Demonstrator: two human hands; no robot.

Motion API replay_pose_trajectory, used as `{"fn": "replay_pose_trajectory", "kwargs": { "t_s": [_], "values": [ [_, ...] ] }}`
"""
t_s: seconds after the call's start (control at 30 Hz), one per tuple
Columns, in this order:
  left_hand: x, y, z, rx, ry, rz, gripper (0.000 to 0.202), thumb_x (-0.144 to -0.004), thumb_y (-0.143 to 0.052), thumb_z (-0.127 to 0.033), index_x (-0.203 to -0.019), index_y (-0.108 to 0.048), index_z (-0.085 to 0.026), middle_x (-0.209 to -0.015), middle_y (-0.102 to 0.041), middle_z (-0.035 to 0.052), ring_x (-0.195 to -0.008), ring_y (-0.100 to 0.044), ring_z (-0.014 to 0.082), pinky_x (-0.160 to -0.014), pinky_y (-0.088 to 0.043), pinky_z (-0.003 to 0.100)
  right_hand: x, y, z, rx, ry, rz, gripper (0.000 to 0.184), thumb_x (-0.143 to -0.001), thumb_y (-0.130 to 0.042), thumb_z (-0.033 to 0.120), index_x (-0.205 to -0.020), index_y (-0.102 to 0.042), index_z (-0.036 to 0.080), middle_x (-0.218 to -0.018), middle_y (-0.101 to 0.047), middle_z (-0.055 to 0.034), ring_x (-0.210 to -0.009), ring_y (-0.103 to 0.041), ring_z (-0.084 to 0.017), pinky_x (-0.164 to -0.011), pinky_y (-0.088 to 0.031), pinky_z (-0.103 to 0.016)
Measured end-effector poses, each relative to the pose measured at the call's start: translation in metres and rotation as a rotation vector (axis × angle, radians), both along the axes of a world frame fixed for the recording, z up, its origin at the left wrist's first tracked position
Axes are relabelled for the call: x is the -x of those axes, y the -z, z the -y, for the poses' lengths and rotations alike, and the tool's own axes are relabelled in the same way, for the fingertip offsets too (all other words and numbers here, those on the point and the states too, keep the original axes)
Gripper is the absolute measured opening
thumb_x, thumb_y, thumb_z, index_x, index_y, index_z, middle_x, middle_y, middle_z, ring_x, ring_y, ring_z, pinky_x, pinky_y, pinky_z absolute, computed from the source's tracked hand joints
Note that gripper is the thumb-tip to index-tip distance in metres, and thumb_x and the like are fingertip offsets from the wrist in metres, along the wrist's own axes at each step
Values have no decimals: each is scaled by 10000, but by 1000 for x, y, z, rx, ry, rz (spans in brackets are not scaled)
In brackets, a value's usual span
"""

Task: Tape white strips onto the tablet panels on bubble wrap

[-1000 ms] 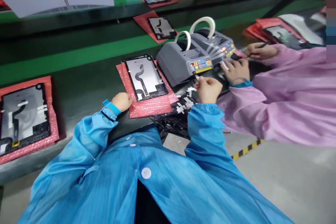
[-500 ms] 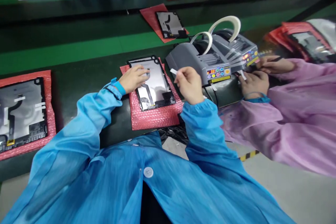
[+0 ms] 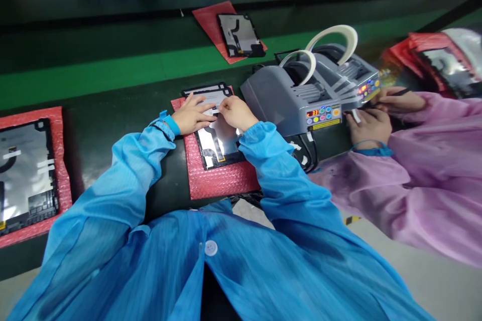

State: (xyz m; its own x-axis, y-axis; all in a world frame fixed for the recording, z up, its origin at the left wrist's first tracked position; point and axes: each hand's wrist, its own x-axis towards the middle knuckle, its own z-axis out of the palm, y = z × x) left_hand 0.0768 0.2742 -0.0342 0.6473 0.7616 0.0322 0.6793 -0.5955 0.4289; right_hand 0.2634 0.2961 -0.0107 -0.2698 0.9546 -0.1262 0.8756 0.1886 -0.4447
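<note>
A dark panel with a silvery face and a black flex cable [image 3: 220, 143] lies on a red bubble-wrap sheet [image 3: 222, 180] at the near edge of the belt. My left hand [image 3: 192, 114] lies flat on the panel's upper left part, fingers stretched out. My right hand [image 3: 235, 113] rests on the panel's upper edge with its fingertips pressed together against those of the left hand. It pinches a small white tape strip that is mostly hidden under the fingers. Both my sleeves are blue.
Two grey tape dispensers [image 3: 282, 98] [image 3: 350, 72] stand right of the panel. A co-worker in a pink sleeve has one hand [image 3: 367, 125] at the farther dispenser, the other [image 3: 399, 102] holding a thin tool. More panels on red wrap lie at left [image 3: 22, 170] and beyond [image 3: 239, 35].
My right hand carried a white tape strip from the dispenser leftward and down onto the panel. My left hand moved from the wrap's corner onto the panel.
</note>
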Motion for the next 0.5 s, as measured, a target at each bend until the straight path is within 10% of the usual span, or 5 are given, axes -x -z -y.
{"fn": "replay_pose_trajectory", "kwargs": {
  "t_s": [0.5],
  "values": [
    [0,3,0,-1,3,3,312,-944,-531,-314,-1200,-704,-360,-1527,-488,9,-1443,-315,331,-1176,-83,714,14,-4,3,-9,-52,208,259,-911,-505,201,-1034,-703,90,-1115,-654,-186,-1095,-600,-294,-990,-424,-383]
  ]
}}
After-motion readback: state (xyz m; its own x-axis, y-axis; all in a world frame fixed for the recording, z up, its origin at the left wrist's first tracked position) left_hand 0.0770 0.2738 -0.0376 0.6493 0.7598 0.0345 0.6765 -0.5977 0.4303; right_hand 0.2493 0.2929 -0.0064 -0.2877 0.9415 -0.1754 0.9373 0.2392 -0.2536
